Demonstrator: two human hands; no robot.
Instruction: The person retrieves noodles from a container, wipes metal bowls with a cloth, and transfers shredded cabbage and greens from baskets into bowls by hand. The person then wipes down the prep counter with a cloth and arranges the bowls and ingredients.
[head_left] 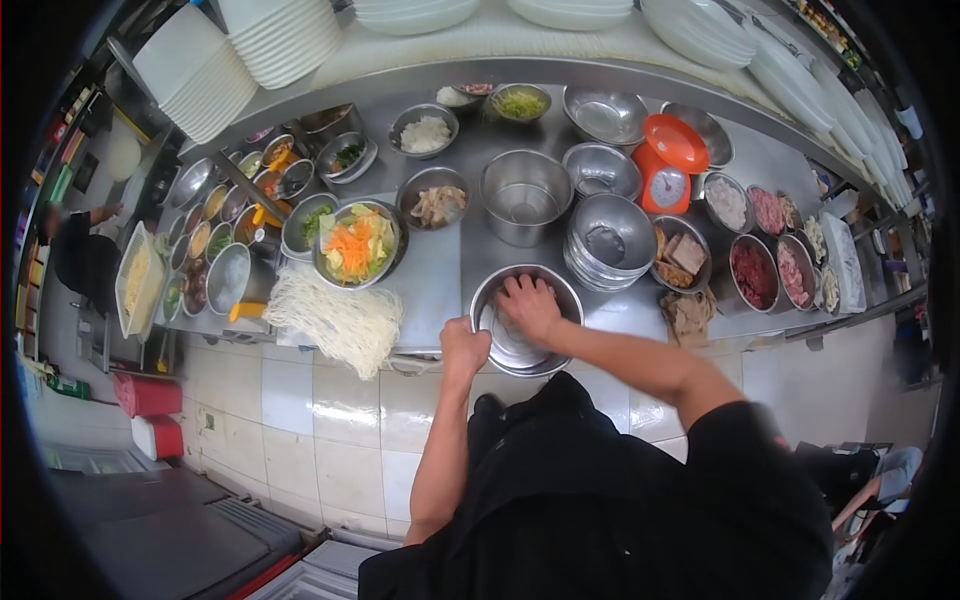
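A round steel bowl point(555, 364) stands at the front edge of the steel counter, right before me. My left hand point(465, 347) is closed on the left side of its rim. Inside the bowl is my right hand point(529, 307), its fingers spread and pointing down; nothing shows in it, though its fingertips are partly hidden. A deep steel pot point(526, 200) stands behind the bowl, and a stack of steel bowls point(608, 240) is just to the right. White noodles point(335, 312) lie on the counter to the left, below a bowl of shredded carrot and cabbage point(356, 246).
An orange scale point(667, 185) and containers of raw meat point(752, 272) stand to the right. Small ingredient bowls point(215, 205) crowd the left. White plates point(195, 80) are stacked on the shelf above. One person point(85, 250) is at far left, another point(885, 475) at lower right.
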